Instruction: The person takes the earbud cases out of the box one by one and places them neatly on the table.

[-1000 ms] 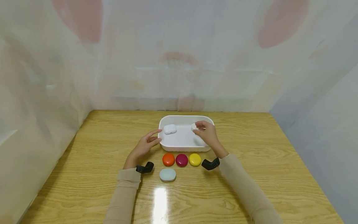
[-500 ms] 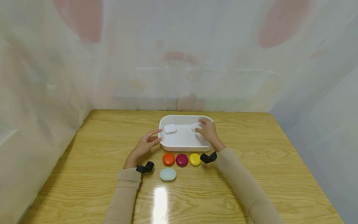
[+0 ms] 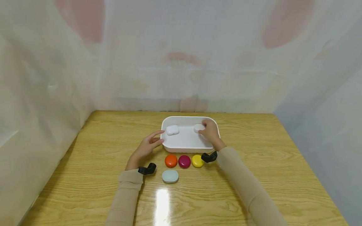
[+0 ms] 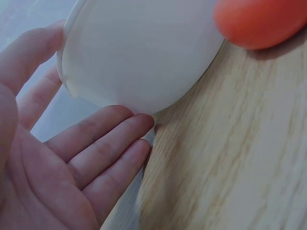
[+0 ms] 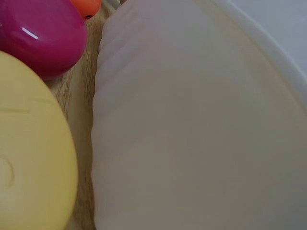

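A white tray point(image 3: 183, 150) with rounded corners stands on the wooden table. Inside, at its left, lies a small white earbud case point(image 3: 172, 130). A second small white rounded case point(image 3: 199, 128) is at the tray's right, partly covered by my right hand point(image 3: 210, 131). The thumb is at that case's near edge and the curled fingers at its far edge. My left hand point(image 3: 145, 146) touches the tray's left end with loosely extended fingers point(image 4: 110, 151) against the wall and rim. The right wrist view shows the tray wall point(image 5: 192, 124), with the right hand out of sight.
In front of the tray, side by side, sit three round glossy cases: orange point(image 3: 171, 160), magenta point(image 3: 184, 161) and yellow point(image 3: 197, 161). Nearer lies a pale green oval case point(image 3: 170, 176). A pale patterned sheet point(image 3: 181, 84) hangs behind the table.
My right hand has shifted slightly right from the white case's top, spread its fingers, then drawn them in beside it. More of the case shows. The left hand stays at the tray's end.
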{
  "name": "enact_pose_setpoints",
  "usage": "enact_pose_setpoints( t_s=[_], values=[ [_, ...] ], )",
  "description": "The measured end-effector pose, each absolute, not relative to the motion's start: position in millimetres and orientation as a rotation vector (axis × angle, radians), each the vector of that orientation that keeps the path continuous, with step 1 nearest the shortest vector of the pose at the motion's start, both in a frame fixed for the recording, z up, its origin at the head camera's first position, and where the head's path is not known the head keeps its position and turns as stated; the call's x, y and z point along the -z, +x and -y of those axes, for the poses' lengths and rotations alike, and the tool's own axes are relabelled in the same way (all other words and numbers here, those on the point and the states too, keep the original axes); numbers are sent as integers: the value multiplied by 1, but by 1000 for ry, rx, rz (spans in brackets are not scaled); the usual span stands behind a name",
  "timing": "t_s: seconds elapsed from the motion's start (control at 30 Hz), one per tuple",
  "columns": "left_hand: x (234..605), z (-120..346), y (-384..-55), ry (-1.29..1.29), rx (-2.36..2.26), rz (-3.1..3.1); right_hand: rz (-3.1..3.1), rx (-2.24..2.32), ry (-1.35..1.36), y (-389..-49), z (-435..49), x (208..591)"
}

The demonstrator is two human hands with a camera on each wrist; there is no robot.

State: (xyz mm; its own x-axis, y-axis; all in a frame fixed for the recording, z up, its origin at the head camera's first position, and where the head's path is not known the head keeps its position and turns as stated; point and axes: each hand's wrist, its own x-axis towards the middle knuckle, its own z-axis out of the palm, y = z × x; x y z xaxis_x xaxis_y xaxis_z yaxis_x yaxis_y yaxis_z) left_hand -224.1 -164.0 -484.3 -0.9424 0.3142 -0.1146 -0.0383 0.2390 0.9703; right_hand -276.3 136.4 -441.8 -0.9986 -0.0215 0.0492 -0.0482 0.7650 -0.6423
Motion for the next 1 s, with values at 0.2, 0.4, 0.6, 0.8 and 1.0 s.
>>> enact_pose_setpoints(
  t_s=[0.2,0.4,0.6,0.8,1.0],
  values=[
    [483,164,-224,246,-1747,-2240,2930,-1055,48,-280,-135,445],
    [482,165,-224,237,-1758,-2235,2920,-1015,122,-281,-135,448],
    [481,163,-223,236,-1762,-2225,2923,-1084,114,-280,-136,448],
    [482,162,-223,249,-1747,-2243,2902,-1151,96,-281,-138,447],
    [483,160,-225,235,-1761,-2226,2877,-1178,151,-281,-142,446]
  ],
)
